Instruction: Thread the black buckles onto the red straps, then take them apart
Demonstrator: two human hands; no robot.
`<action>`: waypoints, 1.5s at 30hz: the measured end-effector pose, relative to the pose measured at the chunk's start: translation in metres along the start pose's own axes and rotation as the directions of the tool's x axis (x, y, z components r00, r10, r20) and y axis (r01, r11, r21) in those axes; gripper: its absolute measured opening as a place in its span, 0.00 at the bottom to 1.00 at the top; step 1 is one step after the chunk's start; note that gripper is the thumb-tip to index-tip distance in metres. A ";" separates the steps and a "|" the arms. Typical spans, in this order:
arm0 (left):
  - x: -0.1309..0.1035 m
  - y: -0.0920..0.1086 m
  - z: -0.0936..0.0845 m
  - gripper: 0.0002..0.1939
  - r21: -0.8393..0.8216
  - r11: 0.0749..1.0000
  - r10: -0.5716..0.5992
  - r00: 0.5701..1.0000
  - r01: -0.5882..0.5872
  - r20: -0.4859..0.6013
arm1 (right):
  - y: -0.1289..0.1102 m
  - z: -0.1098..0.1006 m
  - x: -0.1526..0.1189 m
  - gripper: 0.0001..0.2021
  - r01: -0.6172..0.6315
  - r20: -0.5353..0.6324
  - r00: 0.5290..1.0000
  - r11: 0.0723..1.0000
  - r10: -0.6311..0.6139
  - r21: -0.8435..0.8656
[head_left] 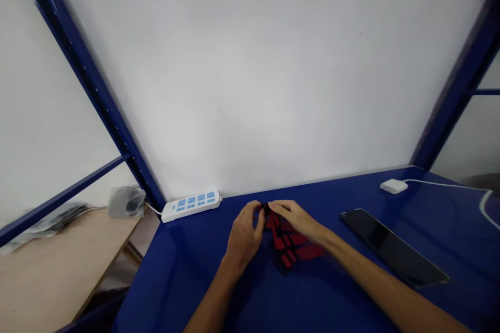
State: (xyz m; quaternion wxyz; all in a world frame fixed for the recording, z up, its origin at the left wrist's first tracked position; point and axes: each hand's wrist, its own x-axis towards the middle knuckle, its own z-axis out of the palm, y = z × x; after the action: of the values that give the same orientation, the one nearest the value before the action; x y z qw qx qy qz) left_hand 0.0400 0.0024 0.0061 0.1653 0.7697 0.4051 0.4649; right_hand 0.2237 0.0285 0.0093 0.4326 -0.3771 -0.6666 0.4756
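Note:
A bundle of red-and-black straps (288,242) is bent over the blue table, its lower ends fanning out toward the front and right. Its exact kind is unclear at this size. My left hand (245,233) pinches the dark upper end from the left, thumb and fingers closed around it. From the right, the fingertips of my right hand (296,217) press together on the same upper end, close to the left fingertips. What lies between the fingertips is small and partly hidden. The lower right part of the bundle reaches beneath my right forearm.
Behind my hands, a white power strip (191,206) lies along the wall at the table's left edge. On the right are a black tablet-like slab (392,247) and a white charger (394,186) with its cable. A wooden table (74,265) stands left, holding plastic-wrapped items.

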 end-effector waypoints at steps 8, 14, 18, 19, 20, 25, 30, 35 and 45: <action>0.001 0.006 0.000 0.10 0.017 0.999 0.052 0.999 -0.052 -0.005 | 0.003 0.005 -0.001 0.22 -0.101 -0.013 0.994 0.981 0.105 0.167; 0.002 0.001 -0.003 0.10 0.001 0.999 0.032 0.998 -0.032 0.059 | 0.004 0.002 0.000 0.23 -0.127 -0.015 0.992 0.989 0.128 0.081; 0.001 0.001 -0.003 0.09 0.017 0.999 0.026 0.997 -0.027 0.070 | 0.004 0.001 0.000 0.24 -0.146 -0.001 0.989 0.983 0.147 0.112; 0.001 0.002 -0.003 0.07 0.024 1.000 0.012 0.998 -0.013 0.068 | 0.005 0.001 0.000 0.24 -0.150 0.009 0.989 0.981 0.150 0.120; 0.000 0.002 -0.003 0.07 0.035 0.999 -0.001 0.998 -0.001 0.064 | 0.005 0.002 0.000 0.24 -0.151 0.024 0.989 0.979 0.149 0.135; 0.000 0.000 -0.001 0.08 0.146 0.988 0.044 0.997 -0.053 0.060 | 0.011 0.007 0.000 0.23 -0.153 0.072 0.987 0.964 0.141 0.215; 0.001 0.001 0.000 0.08 0.226 0.966 0.118 0.992 -0.126 0.047 | 0.011 0.009 0.000 0.22 -0.192 0.085 0.981 0.949 0.176 0.251; 0.002 0.003 -0.003 0.06 0.290 0.947 0.124 0.990 -0.138 0.068 | 0.010 0.010 0.000 0.20 -0.150 0.033 0.989 0.974 0.147 0.170; -0.001 0.006 -0.005 0.10 0.306 0.939 0.147 0.987 -0.159 0.061 | -0.002 0.013 -0.006 0.20 -0.159 0.064 0.987 0.958 0.148 0.241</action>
State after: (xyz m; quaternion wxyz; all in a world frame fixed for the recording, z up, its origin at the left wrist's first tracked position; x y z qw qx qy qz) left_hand 0.0381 -0.0027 0.0117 0.0136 0.8237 0.4089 0.3925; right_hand 0.2136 0.0189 0.0077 0.4223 -0.3604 -0.5813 0.5948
